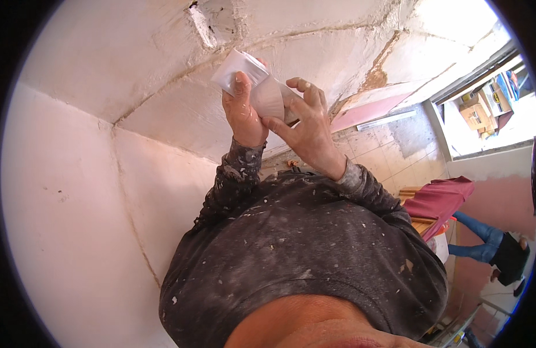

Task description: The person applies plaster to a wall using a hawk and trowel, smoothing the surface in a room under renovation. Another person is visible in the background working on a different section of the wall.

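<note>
My left hand grips a folded white strip, which looks like paper joint tape, with the thumb pressed flat on its upper folds. From the right, my right hand takes the strip's lower right part; its thumb lies along the lower edge and its fingers are bent, partly apart. Both hands are raised in front of the plastered wall. Dried white specks cover the fingers and the dark sleeves. What lies behind the strip is hidden.
Rough seams cross the wall, with an open recess at the top. At right a red cloth hangs over wooden boards. Beyond it stands another person in jeans. A window opening shows cardboard boxes; a pale strip lies on the tiled floor.
</note>
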`<state>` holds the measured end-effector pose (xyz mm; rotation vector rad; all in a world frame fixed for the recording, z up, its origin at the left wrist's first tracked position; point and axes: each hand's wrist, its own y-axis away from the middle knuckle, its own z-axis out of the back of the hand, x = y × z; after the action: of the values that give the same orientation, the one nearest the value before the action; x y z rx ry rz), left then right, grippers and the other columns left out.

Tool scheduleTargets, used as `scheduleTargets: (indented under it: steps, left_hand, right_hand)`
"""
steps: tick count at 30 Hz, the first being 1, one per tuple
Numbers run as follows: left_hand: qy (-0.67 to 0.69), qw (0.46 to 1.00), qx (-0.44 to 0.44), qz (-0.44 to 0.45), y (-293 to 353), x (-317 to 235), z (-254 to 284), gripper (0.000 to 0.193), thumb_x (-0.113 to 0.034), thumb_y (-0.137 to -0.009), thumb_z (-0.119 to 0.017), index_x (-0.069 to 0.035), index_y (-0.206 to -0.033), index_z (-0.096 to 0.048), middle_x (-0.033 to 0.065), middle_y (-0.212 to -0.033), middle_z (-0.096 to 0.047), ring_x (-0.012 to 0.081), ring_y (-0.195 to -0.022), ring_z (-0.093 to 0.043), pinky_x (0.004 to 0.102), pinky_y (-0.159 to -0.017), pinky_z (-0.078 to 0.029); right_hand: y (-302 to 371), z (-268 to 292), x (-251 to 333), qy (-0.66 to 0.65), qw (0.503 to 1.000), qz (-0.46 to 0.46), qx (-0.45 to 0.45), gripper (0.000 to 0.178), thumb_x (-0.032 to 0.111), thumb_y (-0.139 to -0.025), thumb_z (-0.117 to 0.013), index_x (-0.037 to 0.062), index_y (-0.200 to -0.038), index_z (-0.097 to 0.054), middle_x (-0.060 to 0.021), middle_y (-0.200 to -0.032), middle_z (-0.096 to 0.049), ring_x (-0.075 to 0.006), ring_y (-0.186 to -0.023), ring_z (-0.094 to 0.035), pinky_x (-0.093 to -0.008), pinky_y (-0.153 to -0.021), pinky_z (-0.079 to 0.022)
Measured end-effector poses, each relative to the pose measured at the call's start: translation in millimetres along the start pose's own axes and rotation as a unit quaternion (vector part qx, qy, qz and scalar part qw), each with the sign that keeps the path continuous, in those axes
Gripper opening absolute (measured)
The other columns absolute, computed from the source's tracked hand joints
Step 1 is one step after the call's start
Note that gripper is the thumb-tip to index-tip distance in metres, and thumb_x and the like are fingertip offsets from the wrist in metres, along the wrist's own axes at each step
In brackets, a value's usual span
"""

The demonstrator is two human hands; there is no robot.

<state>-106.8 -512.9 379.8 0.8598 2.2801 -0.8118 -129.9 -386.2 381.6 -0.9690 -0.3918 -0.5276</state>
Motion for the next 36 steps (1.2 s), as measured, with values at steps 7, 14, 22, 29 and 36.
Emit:
scheduleTargets:
  steps: [7, 14, 22, 29, 36]
  left_hand:
    - [0.1, 0.995, -0.009, 0.009, -3.5, 5.5, -4.9, 0.055, -0.042, -0.1, -0.057, -0.005, -0.138, -0.043, 0.0101, -0.111, -0.055, 0.0236, -0.097, -0.06, 0.0467, -0.09, -0.054]
    - [0.054, 0.998, -0.034, -0.005, 0.4, 2.6, -4.8, 0.056, -0.043, -0.097, -0.062, -0.004, -0.135, -0.047, 0.0094, -0.114, -0.054, 0.021, -0.093, -0.061, 0.0461, -0.079, -0.057]
    - [-0.014, 0.997, -0.058, -0.047, -1.2, -2.8, -11.6, 0.047, -0.046, -0.096, -0.064, -0.003, -0.112, -0.056, 0.0046, -0.1, -0.059, 0.0145, -0.087, -0.06, 0.0323, -0.07, -0.056]
    - [-0.102, 0.981, -0.127, -0.107, 0.3, -0.1, -16.3, 0.041, -0.046, -0.098, -0.061, -0.005, -0.102, -0.055, 0.0029, -0.097, -0.056, 0.0127, -0.086, -0.057, 0.0294, -0.069, -0.053]
    - [-0.016, 1.0, -0.008, 0.021, 16.1, -9.1, -1.6, 0.05, -0.041, -0.096, -0.064, -0.002, -0.126, -0.053, 0.0091, -0.115, -0.06, 0.0191, -0.103, -0.06, 0.0325, -0.087, -0.052]
  right_hand:
    - [2.4, -3.7, -10.7, 0.024, 0.988, 0.132, -0.079, 0.016, 0.01, -0.077, -0.074, 0.0034, -0.085, -0.061, -0.0126, -0.097, -0.063, -0.0323, -0.096, -0.059, -0.0481, -0.089, -0.045]
    - [6.2, -4.0, -21.7, -0.071, 0.994, 0.049, -0.074, 0.011, 0.007, -0.088, -0.07, 0.0008, -0.096, -0.064, -0.0093, -0.085, -0.063, -0.0273, -0.079, -0.059, -0.0362, -0.072, -0.048]
    - [11.6, -4.0, -10.6, -0.137, 0.986, -0.003, -0.093, 0.017, 0.015, -0.09, -0.072, 0.0009, -0.098, -0.067, -0.0083, -0.086, -0.064, -0.0226, -0.081, -0.06, -0.0345, -0.073, -0.05]
    - [-5.8, 5.6, 7.9, -0.041, 0.992, -0.031, -0.113, 0.029, 0.027, -0.089, -0.074, -0.001, -0.092, -0.067, -0.0098, -0.077, -0.063, -0.021, -0.077, -0.061, -0.0346, -0.066, -0.05]
    - [1.7, 24.7, -9.6, -0.169, 0.971, -0.15, 0.078, 0.023, 0.025, -0.09, -0.071, 0.0022, -0.09, -0.07, -0.0165, -0.069, -0.065, -0.0309, -0.059, -0.063, -0.0379, -0.06, -0.05]
